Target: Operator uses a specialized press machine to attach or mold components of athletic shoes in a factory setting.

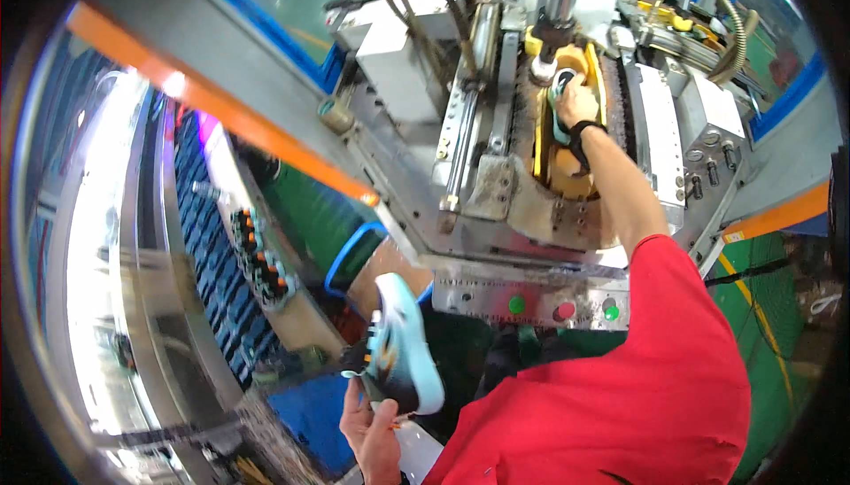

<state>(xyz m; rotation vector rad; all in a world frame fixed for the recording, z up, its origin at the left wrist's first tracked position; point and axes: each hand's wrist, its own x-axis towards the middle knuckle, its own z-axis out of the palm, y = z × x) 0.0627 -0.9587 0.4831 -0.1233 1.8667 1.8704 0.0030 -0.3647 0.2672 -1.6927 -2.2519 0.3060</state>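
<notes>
Low on the left, my left hand [376, 423] grips a sneaker [403, 348] by its heel end. This sneaker is pale blue and black with a thick light sole, and its toe points up. My right arm reaches far forward into a press machine [505, 219]. There my right hand [577, 102] is closed on a second pale-blue sneaker [560, 122], which sits in a cavity between yellow pads [540, 144]. My fingers and wrist hide part of this sneaker. Above it hangs the press's metal ram [558, 7].
A panel [469, 299] with green and red buttons fronts the machine. To the left runs a conveyor [208, 255], beside a narrow rack of small dark parts with orange bits [261, 259]. An orange-edged frame post [221, 104] slants across the left. A blue-framed stool [376, 272] stands below.
</notes>
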